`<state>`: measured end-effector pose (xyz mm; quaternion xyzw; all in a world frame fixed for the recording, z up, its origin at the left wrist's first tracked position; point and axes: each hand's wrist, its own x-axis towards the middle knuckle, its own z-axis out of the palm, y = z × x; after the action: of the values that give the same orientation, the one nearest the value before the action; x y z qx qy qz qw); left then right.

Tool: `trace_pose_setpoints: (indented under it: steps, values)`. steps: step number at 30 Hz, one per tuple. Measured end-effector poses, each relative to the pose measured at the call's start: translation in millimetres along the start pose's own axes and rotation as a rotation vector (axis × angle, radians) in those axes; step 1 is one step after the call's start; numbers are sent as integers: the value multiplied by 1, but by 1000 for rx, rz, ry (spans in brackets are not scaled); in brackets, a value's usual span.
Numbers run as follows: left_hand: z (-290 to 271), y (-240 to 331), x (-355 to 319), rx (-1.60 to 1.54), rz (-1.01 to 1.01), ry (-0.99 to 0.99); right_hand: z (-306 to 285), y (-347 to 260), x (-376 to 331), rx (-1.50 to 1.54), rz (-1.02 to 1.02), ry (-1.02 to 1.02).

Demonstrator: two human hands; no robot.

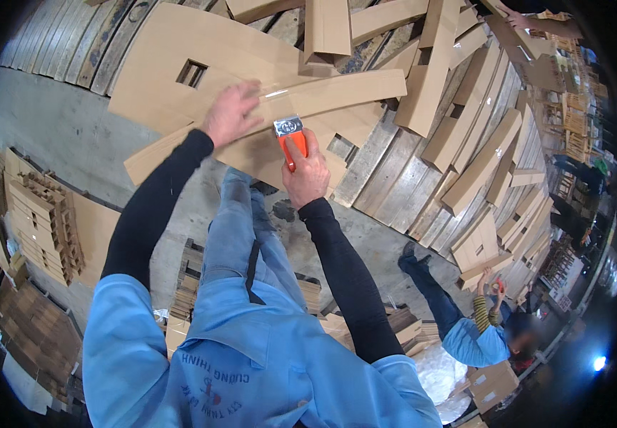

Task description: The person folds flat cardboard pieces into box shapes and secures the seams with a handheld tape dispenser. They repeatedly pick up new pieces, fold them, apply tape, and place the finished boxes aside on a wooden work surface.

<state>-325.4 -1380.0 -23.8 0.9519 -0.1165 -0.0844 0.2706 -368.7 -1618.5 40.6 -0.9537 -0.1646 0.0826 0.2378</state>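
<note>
My right hand (307,170) is closed around an orange hand-held tape dispenser (293,143) with a metal head. The dispenser's head rests at the near edge of a long folded cardboard strip (337,93), by a shiny bit of tape. On the strip's left part, my left hand (231,114) reaches with its fingers stretched out and slightly blurred, gripping nothing that I can see. Under the strip lies a large flat cardboard sheet (153,64) with rectangular cut-outs.
Several folded cardboard pieces (433,71) lie across the slatted wooden table (387,167). Stacked cardboard (41,221) stands on the floor at left. At lower right a co-worker (476,342) in blue handles something orange; another person's hand (517,19) touches cardboard at upper right.
</note>
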Motion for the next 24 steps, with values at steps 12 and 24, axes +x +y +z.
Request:
trace_pose_setpoints:
  steps: [12, 24]
  values:
    - [-11, 6, 23, 116, -123, -164, -9, 11, -36, 95, 3, -40]
    - [-22, -18, 31, -8, 206, -69, 22, -9, 14, -74, 155, -230]
